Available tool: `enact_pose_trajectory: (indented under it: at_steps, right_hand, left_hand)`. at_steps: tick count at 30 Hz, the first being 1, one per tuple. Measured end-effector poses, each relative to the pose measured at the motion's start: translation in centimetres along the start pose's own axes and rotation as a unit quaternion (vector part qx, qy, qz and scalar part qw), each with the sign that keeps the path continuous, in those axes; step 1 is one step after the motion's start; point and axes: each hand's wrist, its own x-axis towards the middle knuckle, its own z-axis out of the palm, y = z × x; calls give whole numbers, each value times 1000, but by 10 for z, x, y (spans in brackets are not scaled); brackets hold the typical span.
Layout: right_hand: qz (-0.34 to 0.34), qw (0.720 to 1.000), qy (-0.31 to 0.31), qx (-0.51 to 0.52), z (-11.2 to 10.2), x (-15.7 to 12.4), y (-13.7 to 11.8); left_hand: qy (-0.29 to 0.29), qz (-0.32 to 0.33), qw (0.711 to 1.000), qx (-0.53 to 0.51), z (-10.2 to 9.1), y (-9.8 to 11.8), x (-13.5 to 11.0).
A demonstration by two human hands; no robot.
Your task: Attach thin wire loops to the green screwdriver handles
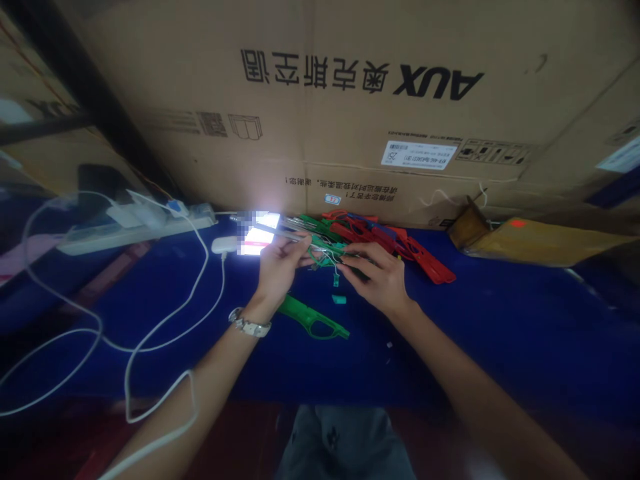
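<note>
Between my two hands is a green plastic housing (327, 244) with thin white wires and a small teal part (336, 280) hanging from it. My left hand (280, 267) is closed on the housing's left end, where a slim metal tube (285, 231) runs off to the left. The fingertips of my right hand (377, 277) pinch the right end of the housing. Below them a green handle shell (315, 320) with an oval opening lies on the blue table. A small teal piece (339, 300) rests just above it.
Behind my hands is a pile of red plastic handles (420, 257). A lit phone (261, 233) and a white charger (226, 245) are on the left, with a power strip (135, 230) and looping white cables. A large cardboard box (320, 120) walls off the back.
</note>
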Motion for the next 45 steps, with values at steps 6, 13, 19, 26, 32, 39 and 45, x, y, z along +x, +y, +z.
enact_pose_trajectory:
  at_steps: [6, 13, 19, 26, 32, 39, 45]
  right_hand:
    - [-13, 1000, 13, -16, -2, 3, -2]
    - [-33, 999, 22, -29, -4, 3, -1]
    - [-26, 999, 23, -11, -3, 3, 1]
    - [-40, 999, 31, -17, -4, 3, -1]
    - [-22, 999, -10, -30, -4, 2, 1]
    - [-9, 1000, -27, -12, -2, -2, -1]
    - [-7, 1000, -22, 18, 0, -2, -1]
  left_hand:
    - [-6, -4, 1000, 0, 0, 1, -1]
    - [-7, -10, 1000, 11, 0, 0, -3]
    - [-4, -14, 1000, 3, 0, 1, -3]
    - [-3, -11, 1000, 5, 0, 0, -3]
    - [6, -17, 1000, 10, 0, -1, -2]
    - [11, -21, 1000, 19, -1, -1, -2]
    - [7, -21, 1000, 6, -1, 1, -2]
